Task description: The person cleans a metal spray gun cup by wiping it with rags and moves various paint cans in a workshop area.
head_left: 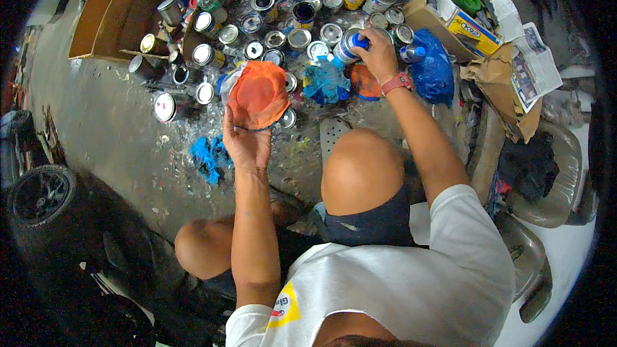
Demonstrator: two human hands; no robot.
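My left hand (247, 144) is raised palm up, gripping a round container by its near side. An orange cloth (258, 93) is spread over the container's top and sags in a circle, hiding what is beneath. Farther right, my right hand (378, 58) is closed around a blue-capped can (347, 46), which tilts to the left among the other tins. Just left of that hand lies a crumpled light-blue cloth (326, 82). A second orange piece (366, 82) sits below my right wrist, partly covered by it.
Several paint tins (263, 3) crowd the stained floor ahead. Cardboard boxes (106, 16) stand far left, and another box (418, 0) far right. A blue plastic bag (432, 67) lies beside my right forearm. A blue rag (209, 159) is near my left wrist; a wheel (42, 196) stands at left.
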